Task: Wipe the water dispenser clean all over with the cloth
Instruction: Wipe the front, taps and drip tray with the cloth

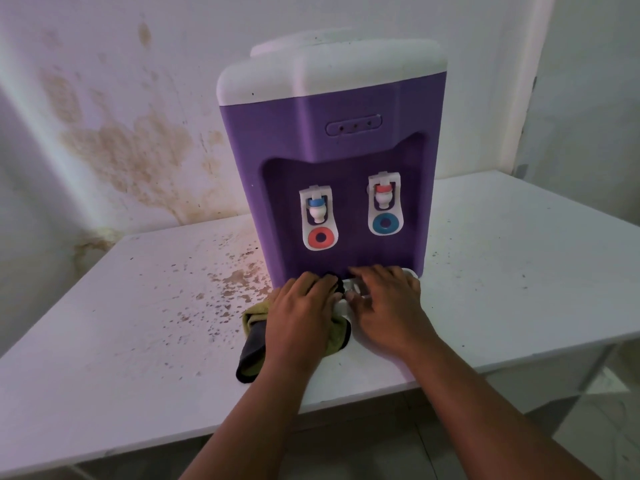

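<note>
Water dispenser (332,150) stands upright on white table (519,254), against wall. Left hand (301,313) presses yellow-green and grey cloth (254,337) onto left part of drip tray (346,299) at dispenser foot, fingers curled over cloth. Right hand (384,299) rests flat on tray, fingers relaxed, holding nothing.

Step judged: wiping tray. Steady tray with right hand, sweep cloth along grooves and edges, firm pressure.

Count: one dispenser, two taps, one cloth, one tray, two hands.

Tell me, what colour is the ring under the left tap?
Red, with a dark hole in its middle. The head view, the only one, shows it clearly.
</note>
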A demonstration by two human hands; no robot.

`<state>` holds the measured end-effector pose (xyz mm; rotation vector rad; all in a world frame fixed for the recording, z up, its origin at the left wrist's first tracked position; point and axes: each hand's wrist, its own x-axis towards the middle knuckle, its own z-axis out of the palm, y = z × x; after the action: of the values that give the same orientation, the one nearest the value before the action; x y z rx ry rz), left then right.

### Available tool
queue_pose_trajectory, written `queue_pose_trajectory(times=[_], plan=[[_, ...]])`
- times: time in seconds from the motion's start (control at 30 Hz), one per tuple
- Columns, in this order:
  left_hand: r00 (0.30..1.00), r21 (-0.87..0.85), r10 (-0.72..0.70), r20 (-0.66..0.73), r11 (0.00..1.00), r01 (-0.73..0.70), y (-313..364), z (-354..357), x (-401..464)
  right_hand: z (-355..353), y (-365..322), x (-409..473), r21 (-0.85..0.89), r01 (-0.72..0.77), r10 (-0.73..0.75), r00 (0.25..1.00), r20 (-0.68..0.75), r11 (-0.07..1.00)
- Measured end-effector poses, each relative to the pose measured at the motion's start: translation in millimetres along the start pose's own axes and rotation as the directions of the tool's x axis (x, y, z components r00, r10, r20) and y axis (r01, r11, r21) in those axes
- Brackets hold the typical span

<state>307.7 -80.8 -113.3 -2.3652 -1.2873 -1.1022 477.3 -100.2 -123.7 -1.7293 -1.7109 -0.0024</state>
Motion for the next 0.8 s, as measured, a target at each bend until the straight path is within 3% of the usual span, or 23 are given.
queue_pose_trajectory(times=[0.13, 0.23, 0.5, 0.67, 0.8], plan=[[0.988, 0.098, -0.002, 0.155, 0.995, -0.013, -1.8, 1.8, 4.5, 1.0, 4.4, 1.6, 0.01, 0.01, -0.01, 1.0, 0.01, 1.0], [0.98, 0.146, -0.026, 0.195, 0.989, -0.003, 3.2, 1.9, 9.3, 2.5, 4.2, 2.3, -0.013, 0.011, -0.011, 1.0, 0.011, 1.0], [0.982, 0.176, 0.007, 0.191, 0.984, -0.042, 2.7, -0.2, 6.5, 2.1, 4.1, 2.7, -0.018, 0.024, -0.024, 1.0, 0.002, 1.0], [0.98, 0.177, -0.012, 0.2, 0.984, -0.024, 4.7, 0.5, 8.6, 1.4, 3.1, 1.5, 0.083, -0.05, 0.06, 0.991, -0.122, 0.995], [0.984, 0.188, -0.009, 0.176, 0.982, -0.025, 3.9, 2.5, 8.0, -0.7, 0.8, 0.7, -0.005, -0.099, 0.097, 0.988, -0.123, 0.995]])
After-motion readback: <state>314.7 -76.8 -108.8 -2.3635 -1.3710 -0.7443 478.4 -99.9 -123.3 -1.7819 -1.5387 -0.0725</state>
